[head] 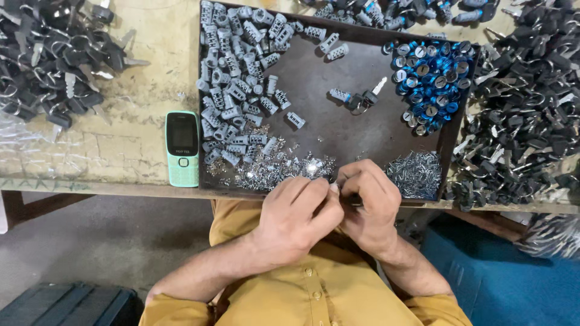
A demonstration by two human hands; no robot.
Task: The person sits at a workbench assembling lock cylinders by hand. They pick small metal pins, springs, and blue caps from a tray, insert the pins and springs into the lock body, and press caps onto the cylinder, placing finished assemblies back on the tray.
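Both hands meet at the near edge of a dark metal tray (368, 136), fingertips pressed together. Left hand (299, 214) has its fingers curled narrow toward the right hand (370, 205), which is closed around a small dark part (353, 201); only a sliver of that part shows between the fingers, so its kind cannot be made out. Whether the left fingers pinch anything cannot be told. In the tray: grey lock cylinders (238, 78) heaped at the left, tiny silvery bits (275, 169) near the hands, blue-rimmed caps (432, 78) far right, thin metal pins (417, 172) near right, one cylinder with a key (356, 98) in the middle. Green keypad phone (182, 148) lies left of the tray. Piles of black-headed keys (525, 102) at both sides are cut off by the frame.
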